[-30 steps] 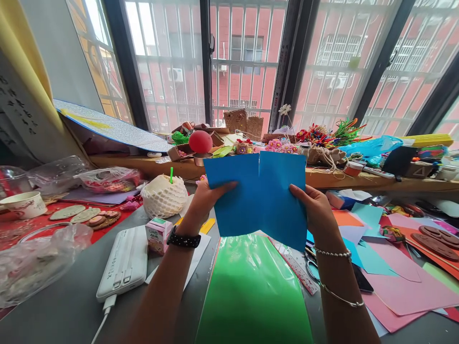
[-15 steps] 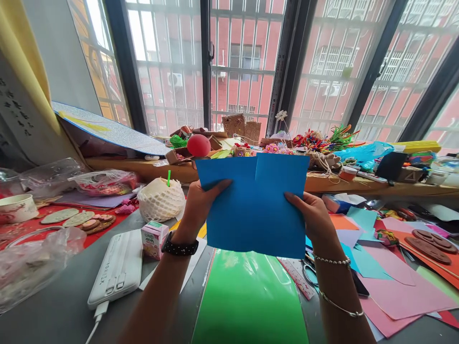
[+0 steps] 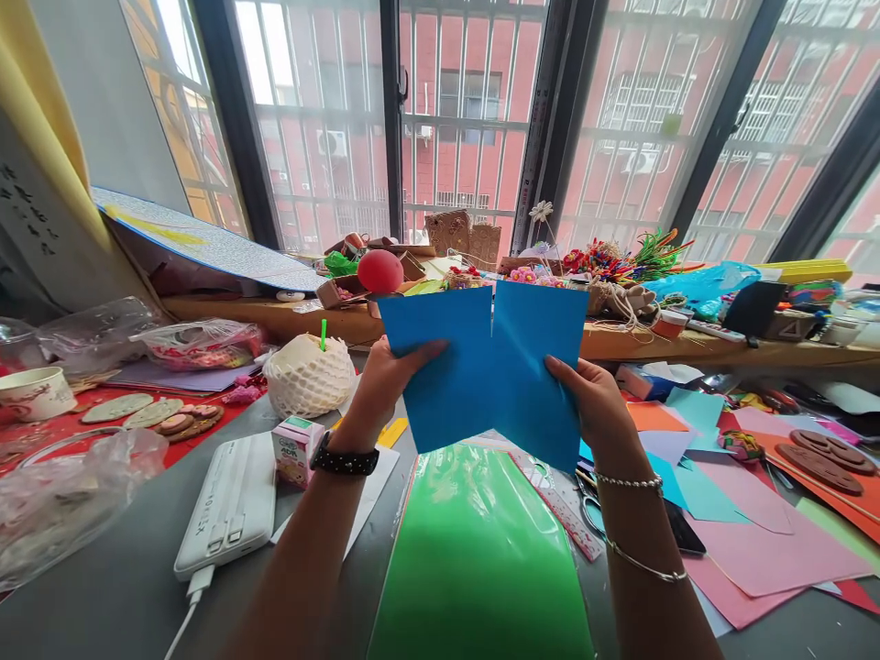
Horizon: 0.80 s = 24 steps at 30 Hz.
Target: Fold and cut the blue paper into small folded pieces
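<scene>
A sheet of blue paper (image 3: 481, 385) is held up in front of me, with a short slit at the middle of its top edge. My left hand (image 3: 395, 371) pinches its left side, thumb on the near face and fingers hidden behind. On the right side my right hand (image 3: 588, 390) grips it the same way. The sheet bends along its middle, and its lower edge forms an upside-down V. Below it lies a shiny green sheet (image 3: 481, 559) on the grey table, apart from both hands.
Left of me are a white power bank (image 3: 226, 504) with a cable, a small pink box (image 3: 298, 451) and a coconut in netting (image 3: 309, 376). To the right lie scissors (image 3: 592, 515), a phone (image 3: 686, 534) and coloured papers (image 3: 742, 550). A red ball (image 3: 380, 271) sits by the windowsill.
The blue paper has bent at its middle, its lower edge rising there. The slit at the top has spread into a narrow gap. Both hands keep their hold.
</scene>
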Available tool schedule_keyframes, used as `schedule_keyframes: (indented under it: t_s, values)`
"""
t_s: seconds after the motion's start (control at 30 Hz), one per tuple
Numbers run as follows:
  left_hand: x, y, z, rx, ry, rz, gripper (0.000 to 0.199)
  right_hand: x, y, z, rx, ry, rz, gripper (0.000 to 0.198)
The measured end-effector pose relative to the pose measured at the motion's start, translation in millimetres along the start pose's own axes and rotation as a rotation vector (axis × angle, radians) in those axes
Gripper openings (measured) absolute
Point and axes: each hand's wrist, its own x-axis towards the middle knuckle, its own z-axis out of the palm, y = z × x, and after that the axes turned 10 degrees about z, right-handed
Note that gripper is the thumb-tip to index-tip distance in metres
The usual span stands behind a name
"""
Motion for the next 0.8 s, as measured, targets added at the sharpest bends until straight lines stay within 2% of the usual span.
schedule_keyframes:
  t_s: [0.1,0.23,0.33,0.47,0.57,0.8]
  values:
    - [1,-3,-2,-0.057,-0.111,-0.071,0.046,-3,-2,-1,-0.01,-0.017,-0.012,0.026]
    - [1,-9,-2,-0.063,-0.151,-0.127,0.047,-4,-3,-2,0.023,-0.046,-0.012,0.023]
    - [2,-11,-1,-0.023,-0.095,-0.122,0.044,-2,-3,-2,0.043,-0.055,-0.025,0.023]
    - [2,-10,-1,0.1,0.02,-0.041,0.039,-1,-3,-2,0.04,-0.019,-0.091,0.024]
    - [1,-7,-1,0.142,0.049,0.025,0.038,-4,-4,0,0.043,0.013,-0.132,0.025]
    - [-2,-8,4,0.1,0.095,0.063,0.036,-6,-4,1,0.036,0.043,-0.048,0.03]
